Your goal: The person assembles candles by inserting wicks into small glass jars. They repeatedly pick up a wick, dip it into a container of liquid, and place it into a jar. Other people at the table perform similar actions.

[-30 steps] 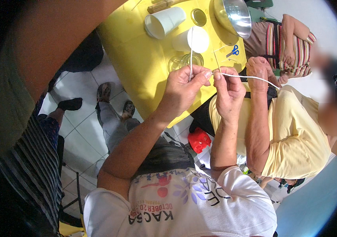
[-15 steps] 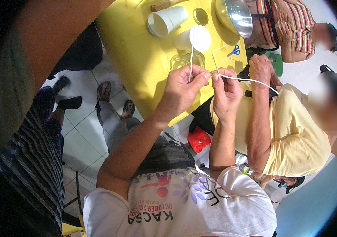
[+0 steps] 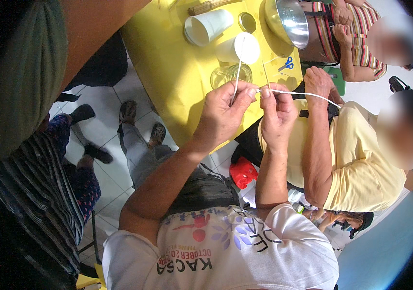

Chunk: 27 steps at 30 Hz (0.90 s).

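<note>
A thin white cord (image 3: 308, 97) runs through both my hands above the table's corner. My left hand (image 3: 226, 110) pinches it between thumb and forefinger, and one length stands up from that hand. My right hand (image 3: 278, 113) is close beside, fingertips almost touching the left's. Its thumb and fingers are closed on the cord, which trails off to the right past another person's forearm. A thin stick (image 3: 265, 71) also rises from the right fingertips. Exactly how the cord and stick meet is hidden by the fingers.
The yellow-covered table (image 3: 160, 63) holds white cups (image 3: 211, 26), a glass jar (image 3: 223, 75), a round lid (image 3: 247, 21), a metal bowl (image 3: 293, 24) and blue scissors (image 3: 287, 63). A person in a yellow shirt (image 3: 361, 164) sits close at right; others stand around.
My hands stay nearly in place, still pinching the cord; its upright length leans slightly more to the right. At left, a person's legs have shifted.
</note>
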{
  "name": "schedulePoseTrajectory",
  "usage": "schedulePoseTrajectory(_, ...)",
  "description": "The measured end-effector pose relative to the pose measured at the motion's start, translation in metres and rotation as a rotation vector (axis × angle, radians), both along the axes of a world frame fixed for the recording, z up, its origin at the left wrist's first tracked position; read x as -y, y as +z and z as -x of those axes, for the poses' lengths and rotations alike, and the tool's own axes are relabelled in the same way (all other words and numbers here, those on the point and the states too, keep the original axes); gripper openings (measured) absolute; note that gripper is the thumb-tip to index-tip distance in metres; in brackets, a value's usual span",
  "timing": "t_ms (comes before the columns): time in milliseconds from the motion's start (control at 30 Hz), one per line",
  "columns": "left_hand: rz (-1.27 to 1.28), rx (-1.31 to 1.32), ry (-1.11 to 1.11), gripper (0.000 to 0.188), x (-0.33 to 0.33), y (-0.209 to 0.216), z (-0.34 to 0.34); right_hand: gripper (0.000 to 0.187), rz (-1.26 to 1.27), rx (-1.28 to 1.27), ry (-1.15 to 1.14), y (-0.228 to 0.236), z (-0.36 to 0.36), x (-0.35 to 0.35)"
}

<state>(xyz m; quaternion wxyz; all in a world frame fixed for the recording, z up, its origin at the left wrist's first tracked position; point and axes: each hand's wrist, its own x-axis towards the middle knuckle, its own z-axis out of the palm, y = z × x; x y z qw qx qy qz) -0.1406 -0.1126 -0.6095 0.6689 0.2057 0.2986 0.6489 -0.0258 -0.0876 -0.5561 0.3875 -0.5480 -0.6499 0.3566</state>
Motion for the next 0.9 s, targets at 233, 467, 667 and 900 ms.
schedulePoseTrajectory(233, -0.043, 0.044, 0.055, 0.016, 0.007, 0.010, -0.002, 0.010, 0.014, 0.019, 0.084, 0.012, 0.000, 0.004)
schedulePoseTrajectory(467, -0.030, 0.000, 0.067, 0.009, 0.007, 0.012, -0.003, 0.008, -0.119, 0.237, 0.100, 0.023, -0.001, 0.004)
schedulePoseTrajectory(667, -0.038, -0.039, 0.092, 0.008, 0.010, 0.020, -0.002, 0.007, -0.219, 0.362, 0.089, 0.031, 0.004, 0.010)
schedulePoseTrajectory(900, -0.001, -0.007, -0.031, 0.011, 0.013, 0.020, 0.005, 0.007, -0.262, 0.448, 0.125, 0.039, 0.006, 0.013)
